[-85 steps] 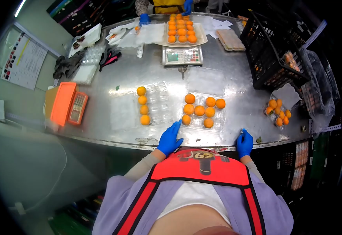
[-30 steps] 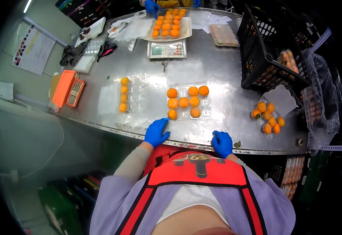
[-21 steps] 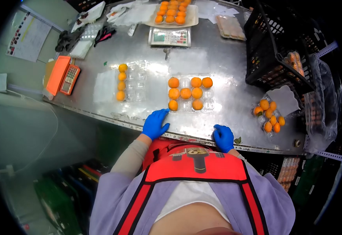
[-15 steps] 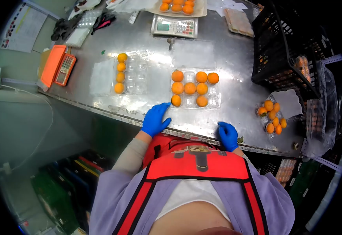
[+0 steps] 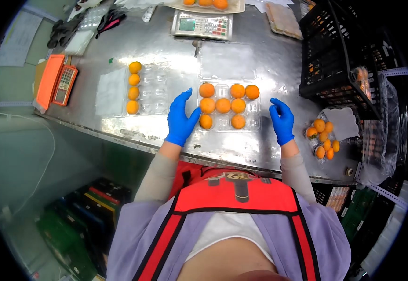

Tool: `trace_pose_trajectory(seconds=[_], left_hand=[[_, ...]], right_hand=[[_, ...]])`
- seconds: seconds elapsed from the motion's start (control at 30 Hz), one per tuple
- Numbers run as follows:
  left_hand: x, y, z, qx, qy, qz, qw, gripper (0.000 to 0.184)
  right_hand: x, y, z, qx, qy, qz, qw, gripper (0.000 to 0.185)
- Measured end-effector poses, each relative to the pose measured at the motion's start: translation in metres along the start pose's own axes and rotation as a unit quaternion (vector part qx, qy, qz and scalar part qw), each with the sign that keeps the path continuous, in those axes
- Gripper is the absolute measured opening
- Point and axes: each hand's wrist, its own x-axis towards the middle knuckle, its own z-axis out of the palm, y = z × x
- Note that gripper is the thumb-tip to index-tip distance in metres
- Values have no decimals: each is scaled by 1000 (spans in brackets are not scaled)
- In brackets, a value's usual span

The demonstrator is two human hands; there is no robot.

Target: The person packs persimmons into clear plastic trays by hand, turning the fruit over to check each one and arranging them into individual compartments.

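Observation:
In front of me on the metal table lies a clear plastic tray (image 5: 222,124) with moulded cells, its lid (image 5: 227,61) folded back behind it. Several round orange fruits (image 5: 222,106) sit in some of its cells. My left hand (image 5: 181,121), blue-gloved, is just left of the tray with thumb and fingers apart, holding nothing. On the other side, my right hand (image 5: 282,122) is a little away from the tray, also gloved and open. Further left, a second clear tray (image 5: 153,89) has one column of orange fruits (image 5: 134,80).
At right, a pile of orange fruits (image 5: 324,133) lies on plastic beside a black crate (image 5: 330,70). A scale (image 5: 202,25) stands at the back, under a tray of fruits (image 5: 208,6). An orange device (image 5: 56,84) is at far left. The table edge (image 5: 120,137) runs before me.
Both hands have moved forward from the table's front edge and up beside the middle tray, left hand on its left, right hand on its right. The view has shifted slightly.

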Motion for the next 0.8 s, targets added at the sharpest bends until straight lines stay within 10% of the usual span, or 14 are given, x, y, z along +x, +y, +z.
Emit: trace_pose_trajectory(seconds=[0.47, 0.8], left_hand=[[34, -12, 6, -54, -8, -95, 994, 55], [5, 7, 14, 58, -88, 15, 994, 61]], right_hand=[[40, -18, 28, -210, -79, -145, 964, 57], [19, 19, 45, -42, -47, 47, 997, 57]])
